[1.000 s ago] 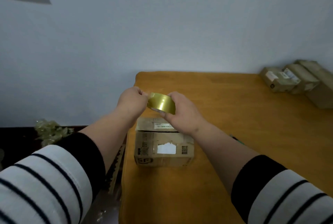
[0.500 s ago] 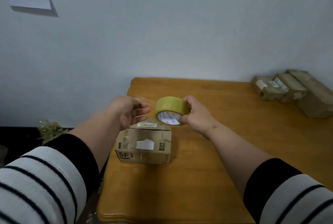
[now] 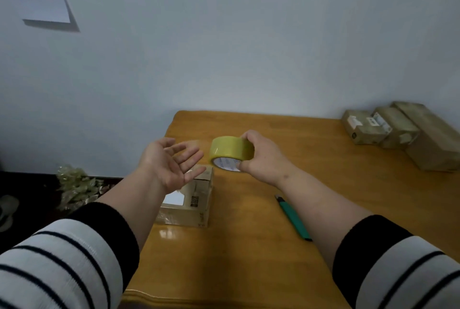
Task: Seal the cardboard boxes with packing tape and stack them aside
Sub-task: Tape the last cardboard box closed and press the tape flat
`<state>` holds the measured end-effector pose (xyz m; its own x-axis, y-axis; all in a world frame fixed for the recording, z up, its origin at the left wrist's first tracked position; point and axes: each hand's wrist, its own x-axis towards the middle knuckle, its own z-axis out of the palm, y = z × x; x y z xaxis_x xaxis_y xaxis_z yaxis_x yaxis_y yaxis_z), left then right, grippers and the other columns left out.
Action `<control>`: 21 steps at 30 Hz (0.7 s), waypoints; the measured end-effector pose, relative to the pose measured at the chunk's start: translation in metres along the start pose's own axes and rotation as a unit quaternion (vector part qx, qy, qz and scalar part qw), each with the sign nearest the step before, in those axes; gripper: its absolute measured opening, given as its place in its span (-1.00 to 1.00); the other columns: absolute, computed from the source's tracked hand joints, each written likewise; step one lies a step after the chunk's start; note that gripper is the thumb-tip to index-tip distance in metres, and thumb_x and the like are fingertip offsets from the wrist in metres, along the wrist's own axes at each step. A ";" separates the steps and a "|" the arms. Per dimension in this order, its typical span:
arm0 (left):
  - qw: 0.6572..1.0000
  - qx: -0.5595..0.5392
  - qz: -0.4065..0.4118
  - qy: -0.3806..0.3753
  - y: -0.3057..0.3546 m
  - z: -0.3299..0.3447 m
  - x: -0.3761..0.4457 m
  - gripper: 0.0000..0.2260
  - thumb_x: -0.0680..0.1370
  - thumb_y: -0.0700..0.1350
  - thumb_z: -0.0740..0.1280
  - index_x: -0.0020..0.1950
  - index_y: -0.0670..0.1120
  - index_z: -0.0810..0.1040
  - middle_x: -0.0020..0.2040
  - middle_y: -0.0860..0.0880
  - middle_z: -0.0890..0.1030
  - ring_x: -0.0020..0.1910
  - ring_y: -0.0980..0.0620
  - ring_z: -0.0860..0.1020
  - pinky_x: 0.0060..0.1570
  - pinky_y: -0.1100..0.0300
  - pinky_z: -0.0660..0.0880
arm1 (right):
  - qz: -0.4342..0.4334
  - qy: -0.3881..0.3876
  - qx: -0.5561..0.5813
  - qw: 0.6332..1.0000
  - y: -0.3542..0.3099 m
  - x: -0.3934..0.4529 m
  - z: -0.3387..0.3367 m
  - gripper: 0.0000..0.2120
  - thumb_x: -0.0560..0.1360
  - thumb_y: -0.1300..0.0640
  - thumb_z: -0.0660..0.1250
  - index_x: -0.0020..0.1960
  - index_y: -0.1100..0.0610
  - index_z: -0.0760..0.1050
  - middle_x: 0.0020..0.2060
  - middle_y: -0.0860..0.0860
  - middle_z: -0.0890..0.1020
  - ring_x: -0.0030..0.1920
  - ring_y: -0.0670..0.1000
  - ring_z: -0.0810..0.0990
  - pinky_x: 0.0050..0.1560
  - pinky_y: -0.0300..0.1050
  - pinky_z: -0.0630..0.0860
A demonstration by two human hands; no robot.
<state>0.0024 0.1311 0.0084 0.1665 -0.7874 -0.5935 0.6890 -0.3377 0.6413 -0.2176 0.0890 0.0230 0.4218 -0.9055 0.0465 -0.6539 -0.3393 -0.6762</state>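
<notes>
Green utility knife [image 3: 293, 218] flat on table [image 3: 249, 259], right of cardboard box [image 3: 191, 199]. Left hand [image 3: 171, 160] above box, palm up, fingers spread, holding nothing. Right hand [image 3: 263, 155] grips yellow tape roll [image 3: 230, 153] in air, beyond box, up-right. Three sealed boxes [image 3: 398, 132] far right of box, by wall.

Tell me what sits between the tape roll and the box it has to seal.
Nothing visible does. The right hand holds the tape roll just beside the cardboard box; the open left hand hovers over the box top.
</notes>
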 end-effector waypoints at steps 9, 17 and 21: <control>0.901 0.377 0.210 0.037 -0.033 0.026 -0.004 -0.66 0.44 0.11 0.48 0.02 -0.07 0.52 0.02 0.01 0.58 -0.02 0.07 0.50 -0.10 0.14 0.38 | -0.008 0.007 -0.069 0.998 0.019 0.007 0.001 -0.64 0.34 0.13 0.46 0.02 -0.08 0.38 -0.01 0.00 0.57 -0.01 0.08 0.53 -0.15 -0.09 0.41; 0.866 0.425 0.258 0.048 -0.052 0.040 0.001 -0.74 0.41 0.00 0.55 -0.15 -0.14 0.57 -0.23 -0.01 0.59 -0.22 0.03 0.53 -0.19 0.13 0.45 | -0.022 0.021 -0.138 0.990 0.018 0.014 0.013 -0.68 0.36 -0.06 0.46 0.05 -0.07 0.45 -0.02 -0.04 0.59 0.01 0.07 0.53 -0.04 0.03 0.53; 0.848 0.443 0.279 0.081 -0.056 0.036 0.007 -0.84 0.48 -0.01 0.46 -0.19 -0.04 0.55 -0.24 0.03 0.59 -0.24 0.05 0.54 -0.27 0.17 0.42 | -0.022 0.024 -0.128 0.991 0.021 0.014 0.015 -0.69 0.36 -0.06 0.46 0.04 -0.09 0.44 -0.01 -0.03 0.60 0.02 0.09 0.54 -0.03 0.04 0.53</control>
<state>-0.0601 0.1261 -0.0142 0.4360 -0.8954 -0.0903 -0.3176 -0.2470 0.9155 -0.2159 0.0728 -0.0019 0.4278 -0.8971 0.1104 -0.7759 -0.4272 -0.4642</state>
